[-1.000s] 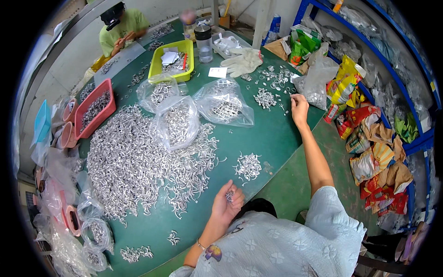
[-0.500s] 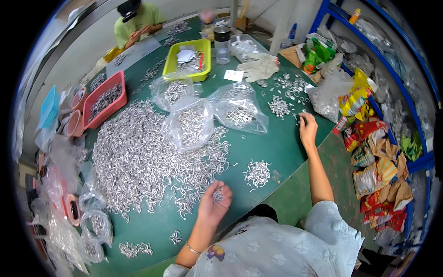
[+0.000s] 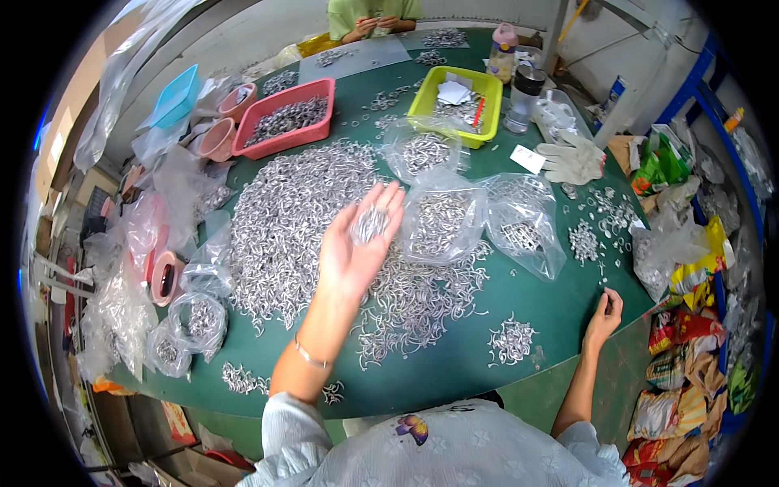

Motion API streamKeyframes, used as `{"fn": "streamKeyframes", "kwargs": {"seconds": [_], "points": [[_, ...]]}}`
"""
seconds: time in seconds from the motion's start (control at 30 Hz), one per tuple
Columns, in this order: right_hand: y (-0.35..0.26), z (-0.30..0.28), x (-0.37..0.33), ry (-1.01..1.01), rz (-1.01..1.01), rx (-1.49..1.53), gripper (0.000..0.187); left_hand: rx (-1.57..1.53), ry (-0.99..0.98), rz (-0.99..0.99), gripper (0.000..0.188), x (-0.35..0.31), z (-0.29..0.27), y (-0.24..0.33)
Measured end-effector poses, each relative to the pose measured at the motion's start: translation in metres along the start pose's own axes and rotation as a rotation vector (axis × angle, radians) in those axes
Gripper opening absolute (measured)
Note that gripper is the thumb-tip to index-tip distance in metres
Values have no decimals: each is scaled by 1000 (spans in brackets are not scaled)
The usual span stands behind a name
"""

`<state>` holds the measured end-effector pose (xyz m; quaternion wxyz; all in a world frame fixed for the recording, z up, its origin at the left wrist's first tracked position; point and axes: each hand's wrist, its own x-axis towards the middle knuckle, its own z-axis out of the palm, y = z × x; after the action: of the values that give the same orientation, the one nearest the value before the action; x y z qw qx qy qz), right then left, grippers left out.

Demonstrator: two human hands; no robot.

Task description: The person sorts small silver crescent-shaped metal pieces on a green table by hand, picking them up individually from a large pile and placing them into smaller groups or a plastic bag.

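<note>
My left hand (image 3: 350,250) is palm up over the big heap of small curved metal pieces (image 3: 280,219), its fingers stretched out. A little bunch of the curved metal pieces (image 3: 370,225) lies in its palm, slightly blurred. At the table's right edge, my right hand (image 3: 602,319) has its fingers bent together; whatever they may hold is too small to make out. Just beyond its fingertips lie a few tiny bits, near a small pile of metal parts (image 3: 583,242). Between my hands, a separate small pile of curved pieces (image 3: 511,340) rests on the green table (image 3: 438,377).
Clear bags of metal pieces (image 3: 443,217) stand beyond the heap. Farther back are a red tray (image 3: 286,144), a yellow-green basket (image 3: 418,104), a bottle (image 3: 524,99) and a glove (image 3: 573,160). Across the table, another person's hands (image 3: 375,25) are at work. Shelving stands right.
My left hand has risen from the table's near side to above the heap, turning palm up with pieces in it. My right hand has drawn back toward the table edge. The view has swung left.
</note>
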<state>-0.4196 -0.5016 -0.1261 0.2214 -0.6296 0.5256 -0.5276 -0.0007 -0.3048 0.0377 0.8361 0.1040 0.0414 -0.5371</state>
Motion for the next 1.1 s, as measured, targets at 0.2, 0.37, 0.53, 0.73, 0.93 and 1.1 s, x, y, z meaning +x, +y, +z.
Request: {"fn": "streamKeyframes", "kwargs": {"seconds": [0.2,0.37,0.53,0.73,0.93,1.1], "points": [[-3,-2,-1,-17,46,15,13,2,-69,-71,51,75,8,18],[1,-4,0,5,91,28,13,34,-74,-84,54,103,13,14],[-5,-4,-1,-5,127,1,13,108,69,-61,55,126,4,14],[-12,-1,-2,16,77,11,14,243,346,-26,49,164,-9,19],[-11,-5,0,14,84,-16,12,633,183,54,65,193,15,1],[-4,-2,2,7,101,30,13,729,102,-3,61,178,7,9]]}}
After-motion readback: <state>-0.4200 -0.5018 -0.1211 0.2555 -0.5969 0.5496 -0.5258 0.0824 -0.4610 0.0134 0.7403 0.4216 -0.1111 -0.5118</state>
